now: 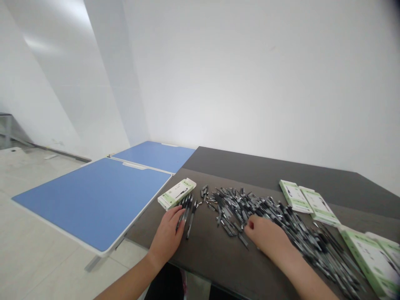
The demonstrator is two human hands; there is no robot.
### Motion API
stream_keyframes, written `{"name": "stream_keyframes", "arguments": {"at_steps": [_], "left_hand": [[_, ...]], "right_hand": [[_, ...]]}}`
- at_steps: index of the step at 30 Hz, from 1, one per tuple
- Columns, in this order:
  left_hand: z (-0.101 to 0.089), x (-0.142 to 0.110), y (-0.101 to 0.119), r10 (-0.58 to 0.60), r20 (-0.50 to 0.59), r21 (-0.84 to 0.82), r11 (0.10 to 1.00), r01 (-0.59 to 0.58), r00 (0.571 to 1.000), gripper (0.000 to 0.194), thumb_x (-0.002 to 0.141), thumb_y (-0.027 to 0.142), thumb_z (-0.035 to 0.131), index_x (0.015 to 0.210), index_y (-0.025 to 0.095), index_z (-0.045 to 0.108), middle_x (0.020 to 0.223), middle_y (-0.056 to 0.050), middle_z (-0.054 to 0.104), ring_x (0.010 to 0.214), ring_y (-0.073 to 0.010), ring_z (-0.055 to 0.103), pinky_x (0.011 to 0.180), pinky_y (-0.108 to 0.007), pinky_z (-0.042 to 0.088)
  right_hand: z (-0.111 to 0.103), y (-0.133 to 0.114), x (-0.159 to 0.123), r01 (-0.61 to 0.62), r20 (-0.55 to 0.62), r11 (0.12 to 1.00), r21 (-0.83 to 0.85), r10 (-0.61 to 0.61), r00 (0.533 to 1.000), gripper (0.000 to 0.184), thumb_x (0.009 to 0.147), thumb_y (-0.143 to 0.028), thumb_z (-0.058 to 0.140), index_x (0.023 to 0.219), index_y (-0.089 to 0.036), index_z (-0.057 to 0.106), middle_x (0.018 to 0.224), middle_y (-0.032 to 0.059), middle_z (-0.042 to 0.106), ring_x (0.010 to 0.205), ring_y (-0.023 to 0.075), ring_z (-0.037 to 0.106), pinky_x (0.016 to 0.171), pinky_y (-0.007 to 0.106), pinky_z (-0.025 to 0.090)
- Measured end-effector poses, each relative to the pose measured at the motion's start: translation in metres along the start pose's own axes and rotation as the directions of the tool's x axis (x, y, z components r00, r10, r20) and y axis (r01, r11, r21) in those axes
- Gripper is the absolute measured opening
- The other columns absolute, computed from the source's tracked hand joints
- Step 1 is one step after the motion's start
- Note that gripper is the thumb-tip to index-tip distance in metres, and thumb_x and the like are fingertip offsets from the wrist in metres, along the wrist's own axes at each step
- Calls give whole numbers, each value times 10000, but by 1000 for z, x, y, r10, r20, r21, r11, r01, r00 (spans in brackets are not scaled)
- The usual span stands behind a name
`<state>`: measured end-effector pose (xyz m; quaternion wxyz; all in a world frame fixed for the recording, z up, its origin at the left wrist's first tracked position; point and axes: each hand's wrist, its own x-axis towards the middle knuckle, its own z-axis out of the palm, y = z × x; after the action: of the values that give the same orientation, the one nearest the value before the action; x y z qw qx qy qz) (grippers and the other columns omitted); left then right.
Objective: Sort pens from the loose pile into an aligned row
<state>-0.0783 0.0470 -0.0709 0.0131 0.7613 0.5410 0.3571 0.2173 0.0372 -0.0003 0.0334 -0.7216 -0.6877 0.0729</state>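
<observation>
My left hand [168, 234] lies at the left of the dark table, its fingers and thumb closed around a small row of black-gripped clear pens [186, 208]. One more pen [191, 218] lies just right of that row. A white and green pen box [177, 193] sits directly beyond the left fingers. Over the near edge of a big loose pile of pens and pen caps [240, 204], my right hand [267, 234] has its fingers curled in. Whatever those fingers pinch is hidden from view. Several loose caps [228, 227] lie left of the right hand.
White and green pen boxes [295, 196] stand along the right side, with larger ones [371, 262] at the near right. More pens [337, 258] spread that way. Blue-topped tables [103, 200] adjoin on the left, and a white wall [250, 83] rises behind.
</observation>
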Motion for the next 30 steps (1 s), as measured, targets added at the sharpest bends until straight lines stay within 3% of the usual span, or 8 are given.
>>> {"name": "stream_keyframes", "arguments": {"at_steps": [4, 7, 9, 12, 15, 23, 30], "left_hand": [[-11, 12, 16, 6, -33, 7, 1000, -6, 999, 312, 870, 234, 438, 1171, 195, 512, 1204, -98, 540, 1120, -223, 508, 987, -418, 405], [-17, 34, 33, 91, 59, 11, 996, -92, 994, 283, 889, 236, 417, 1149, 211, 527, 1098, -71, 605, 998, -185, 575, 888, -335, 465], [-16, 53, 42, 194, 163, 57, 977, -206, 967, 246, 898, 241, 405, 1078, 224, 573, 1003, -46, 644, 908, -170, 603, 821, -308, 479], [-5, 82, 47, 328, 357, 198, 889, -414, 875, 238, 909, 236, 385, 976, 202, 611, 912, -44, 657, 854, -163, 616, 759, -282, 480], [13, 106, 48, 397, 444, 209, 826, -524, 803, 200, 885, 223, 439, 873, 189, 636, 825, -46, 652, 792, -164, 623, 701, -269, 474], [48, 141, 48, 543, 610, 168, 624, -763, 578, 120, 766, 110, 586, 709, 182, 662, 708, -46, 649, 650, -167, 620, 557, -246, 424], [60, 150, 41, 613, 661, 109, 493, -863, 434, 108, 737, 90, 616, 678, 173, 652, 691, -53, 641, 663, -167, 610, 575, -254, 419]], "right_hand": [[-7, -2, 14, 60, -89, 967, 247, -39, 995, 217, 769, -259, 418, 617, -201, 560, 599, 26, 612, 585, 168, 549, 531, 245, 292], [2, -7, 24, 108, -172, 905, 411, -40, 984, 216, 766, -273, 405, 594, -205, 518, 538, -14, 544, 536, 145, 495, 514, 233, 281], [11, -10, 27, 148, -222, 841, 520, -35, 974, 223, 766, -288, 401, 580, -207, 494, 520, -28, 511, 521, 140, 474, 504, 231, 286], [23, -9, 28, 182, -239, 738, 650, -28, 971, 232, 777, -319, 405, 587, -209, 481, 521, -37, 491, 511, 136, 469, 503, 232, 309], [27, -2, 26, 157, -197, 666, 729, -16, 980, 235, 790, -345, 406, 618, -210, 489, 525, -43, 491, 500, 134, 479, 507, 233, 330], [21, 3, 19, 159, -212, 631, 759, 8, 977, 204, 788, -333, 420, 661, -206, 516, 540, -44, 496, 502, 131, 480, 501, 230, 333], [11, -2, 13, 165, -213, 610, 775, 7, 977, 196, 780, -306, 425, 622, -207, 485, 523, -50, 472, 484, 118, 457, 495, 223, 327]]}}
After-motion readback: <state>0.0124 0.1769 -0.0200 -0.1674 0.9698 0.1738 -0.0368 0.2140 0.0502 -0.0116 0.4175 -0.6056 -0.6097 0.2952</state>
